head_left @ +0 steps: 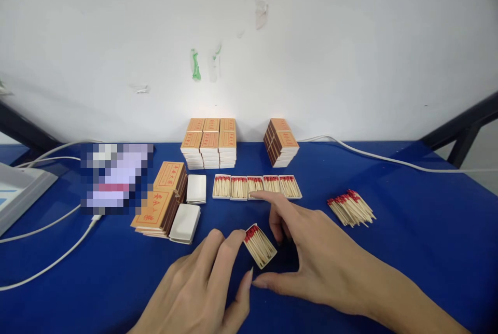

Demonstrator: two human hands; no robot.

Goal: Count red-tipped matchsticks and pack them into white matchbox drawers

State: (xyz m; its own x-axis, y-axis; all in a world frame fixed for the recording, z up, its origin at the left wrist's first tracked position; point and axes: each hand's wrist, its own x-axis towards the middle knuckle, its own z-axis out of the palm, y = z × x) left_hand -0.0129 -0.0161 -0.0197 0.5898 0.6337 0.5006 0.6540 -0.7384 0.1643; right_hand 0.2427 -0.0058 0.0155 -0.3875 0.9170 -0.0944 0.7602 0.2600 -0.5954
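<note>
A small white matchbox tray [260,247] full of red-tipped matches sits at an angle between my hands. My left hand [206,282] has its index finger at the tray's upper left corner and its thumb by the lower edge. My right hand [311,240] is spread around the tray's right side, holding nothing. Its index fingertip reaches over the front of a row of filled trays [238,189], and its thumb is just below the nearer tray. Its other fingers curl partly out of sight.
Stacked orange matchboxes stand at the wall, in a wide block [210,139] and a narrower one [284,142]. Orange sleeves [155,207] and white trays [185,223] lie left. A match pile [351,208] lies right. White cables [58,274] cross the blue table's [408,251] left side.
</note>
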